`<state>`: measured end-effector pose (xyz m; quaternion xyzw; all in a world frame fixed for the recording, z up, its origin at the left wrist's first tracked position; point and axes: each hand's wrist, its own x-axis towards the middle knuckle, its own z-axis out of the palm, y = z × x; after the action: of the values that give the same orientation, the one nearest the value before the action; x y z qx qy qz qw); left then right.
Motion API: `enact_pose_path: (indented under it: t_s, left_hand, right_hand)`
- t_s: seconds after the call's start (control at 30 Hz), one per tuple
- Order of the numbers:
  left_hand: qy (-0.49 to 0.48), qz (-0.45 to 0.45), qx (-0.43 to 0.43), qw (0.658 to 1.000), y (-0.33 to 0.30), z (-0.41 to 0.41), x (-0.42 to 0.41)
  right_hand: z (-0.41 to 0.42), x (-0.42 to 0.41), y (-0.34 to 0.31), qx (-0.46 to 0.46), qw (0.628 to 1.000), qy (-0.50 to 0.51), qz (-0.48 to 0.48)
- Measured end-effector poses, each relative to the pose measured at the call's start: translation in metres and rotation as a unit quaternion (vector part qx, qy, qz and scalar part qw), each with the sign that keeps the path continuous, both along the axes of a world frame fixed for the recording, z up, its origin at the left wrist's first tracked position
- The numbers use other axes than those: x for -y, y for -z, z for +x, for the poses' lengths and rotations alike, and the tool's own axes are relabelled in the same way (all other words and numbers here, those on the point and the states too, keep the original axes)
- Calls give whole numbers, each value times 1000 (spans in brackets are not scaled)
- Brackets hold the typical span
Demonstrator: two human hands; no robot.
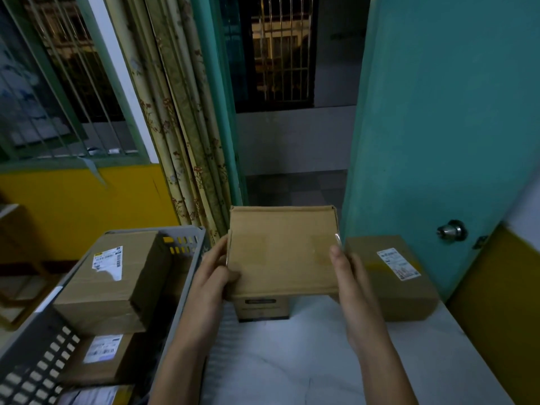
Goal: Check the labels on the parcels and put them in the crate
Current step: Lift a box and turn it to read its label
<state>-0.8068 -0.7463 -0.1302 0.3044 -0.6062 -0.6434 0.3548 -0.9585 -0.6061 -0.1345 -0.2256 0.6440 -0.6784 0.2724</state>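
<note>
The crate [187, 258] stands against the left edge of the white-covered desk [292, 361], its grey perforated wall just beside the left forearm. It already holds a large labelled box [117, 285], with a smaller labelled box [102, 355] below it in the view.

A further labelled box [391, 276] rests at the far right corner of the desk, and a small printed box [263, 309] sits at the far edge, between the two forearms.

The flat parcel [282, 252] is held above the small printed box. The upward face shows only clear tape; no label is visible on it. Its long axis runs left to right.

The left hand [213, 270] grips the left edge, thumb on top. The right hand [347, 273] grips the right edge.

The crate lies to the left of the parcel, on the left hand's side. Judgement: the parcel requires turning to expose the label before transfer left.
</note>
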Motion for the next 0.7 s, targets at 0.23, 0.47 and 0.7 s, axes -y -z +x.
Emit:
enact_pose_path:
  t_s: [0.23,0.47,0.7]
  left_hand:
    - [-50,-52,8,997,2,6,0]
    - [-91,47,-31,994,9,4,4]
    - [-103,59,-20,993,9,-4,6]
  right_hand:
    - [-6,2,15,-11,996,-64,-53]
    - [-8,11,17,70,996,-33,-48]
    - [-9,10,22,51,996,-33,-57]
